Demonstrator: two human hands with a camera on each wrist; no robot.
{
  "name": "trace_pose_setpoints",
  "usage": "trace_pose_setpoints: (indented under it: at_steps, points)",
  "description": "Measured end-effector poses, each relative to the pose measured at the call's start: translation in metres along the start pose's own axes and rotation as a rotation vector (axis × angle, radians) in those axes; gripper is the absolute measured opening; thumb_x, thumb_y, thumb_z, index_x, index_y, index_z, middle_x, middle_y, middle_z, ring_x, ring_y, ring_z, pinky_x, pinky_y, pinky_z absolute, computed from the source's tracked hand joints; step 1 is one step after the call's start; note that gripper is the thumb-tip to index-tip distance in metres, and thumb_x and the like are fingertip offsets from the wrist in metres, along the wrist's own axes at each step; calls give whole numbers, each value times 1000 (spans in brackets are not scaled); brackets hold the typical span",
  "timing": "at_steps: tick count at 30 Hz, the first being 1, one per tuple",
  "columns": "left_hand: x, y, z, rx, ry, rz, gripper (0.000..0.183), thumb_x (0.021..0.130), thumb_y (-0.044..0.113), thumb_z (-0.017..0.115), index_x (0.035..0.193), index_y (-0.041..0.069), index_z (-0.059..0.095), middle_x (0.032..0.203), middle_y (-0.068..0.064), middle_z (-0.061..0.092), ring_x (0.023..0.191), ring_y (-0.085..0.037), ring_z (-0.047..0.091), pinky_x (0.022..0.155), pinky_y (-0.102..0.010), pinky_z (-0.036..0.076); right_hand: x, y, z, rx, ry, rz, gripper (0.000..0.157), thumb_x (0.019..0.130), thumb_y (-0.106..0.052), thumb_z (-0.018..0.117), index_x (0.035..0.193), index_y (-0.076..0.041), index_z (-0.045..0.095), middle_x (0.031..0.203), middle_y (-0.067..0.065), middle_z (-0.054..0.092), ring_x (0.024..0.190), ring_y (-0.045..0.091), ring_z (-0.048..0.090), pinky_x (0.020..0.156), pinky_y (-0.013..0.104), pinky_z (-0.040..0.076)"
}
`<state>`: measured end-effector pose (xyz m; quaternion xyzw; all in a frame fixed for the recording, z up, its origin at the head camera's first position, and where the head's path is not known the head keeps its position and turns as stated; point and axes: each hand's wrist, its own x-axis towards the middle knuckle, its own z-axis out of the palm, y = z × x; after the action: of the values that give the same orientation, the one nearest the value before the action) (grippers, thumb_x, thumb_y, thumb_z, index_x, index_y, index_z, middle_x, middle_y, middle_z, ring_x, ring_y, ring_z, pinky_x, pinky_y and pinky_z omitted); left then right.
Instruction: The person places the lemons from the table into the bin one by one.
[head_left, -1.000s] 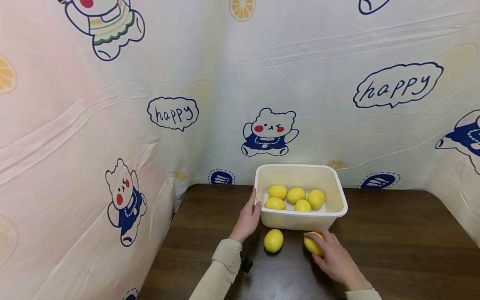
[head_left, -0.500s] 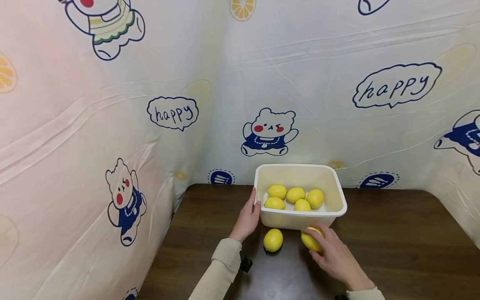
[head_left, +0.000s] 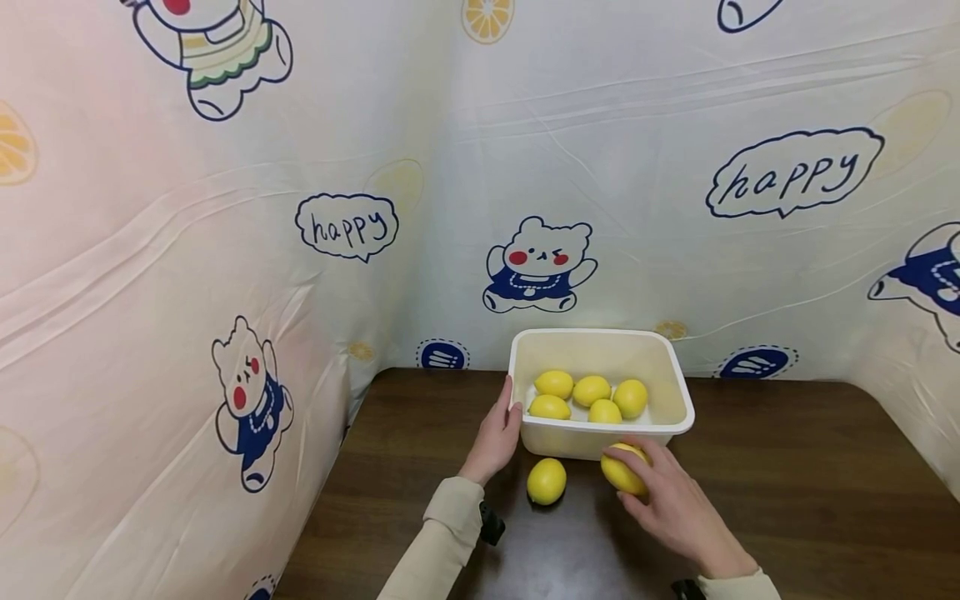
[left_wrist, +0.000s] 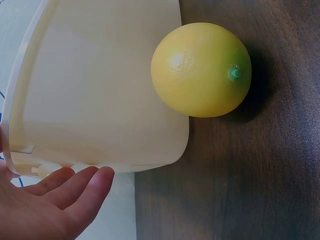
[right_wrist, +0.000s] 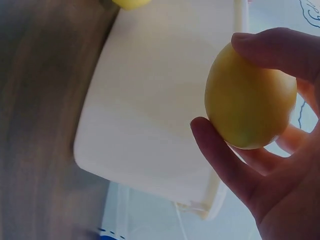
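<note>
My right hand (head_left: 669,496) holds a yellow lemon (head_left: 623,469) between thumb and fingers, close in front of the cream plastic bin (head_left: 600,442). In the right wrist view, the lemon (right_wrist: 250,100) overlaps the bin's front wall and rim. My left hand (head_left: 495,437) grips the bin's front left corner, thumb at the rim and fingers along the side. The left wrist view shows the fingers of the left hand (left_wrist: 60,205) against that side. A second lemon (head_left: 547,482) rests on the table before the bin, its green stem end visible in the left wrist view.
Several lemons (head_left: 592,390) lie on the bin floor. The dark wooden table (head_left: 787,483) spreads out on both sides of the bin. Behind and to the left hangs a pale cloth (head_left: 637,183) printed with bears and speech bubbles, right at the table's back edge.
My right hand has lifted the lemon up from the table, toward the bin's front wall. The left hand, the bin and the other lemons have stayed in place.
</note>
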<state>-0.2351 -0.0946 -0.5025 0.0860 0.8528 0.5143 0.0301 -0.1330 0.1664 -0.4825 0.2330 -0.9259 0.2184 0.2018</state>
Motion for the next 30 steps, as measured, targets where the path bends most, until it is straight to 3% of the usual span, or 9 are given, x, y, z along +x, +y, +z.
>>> trace_pose_setpoints:
  at_steps: [10,21,30]
  points:
    - [0,0,1,-1,8,-8,56,106,28,35,156,26,10,162,1,17,146,-24,27,118,-46,27,10,5,-21,-6,45,-10,55,70,-13,83,121,-22,63,126,7,54,108,23,54,79,46,55]
    - [0,1,0,5,0,-4,58,105,36,34,157,24,10,162,1,17,146,-24,27,118,-46,27,17,19,-46,-2,72,25,58,72,-10,81,125,-20,61,130,10,50,112,32,51,83,57,53]
    - [1,0,0,11,7,9,57,106,31,35,157,23,11,162,1,17,146,-23,26,118,-45,26,22,23,-62,-21,120,-3,62,69,-6,83,126,-16,61,129,13,52,110,31,51,83,55,52]
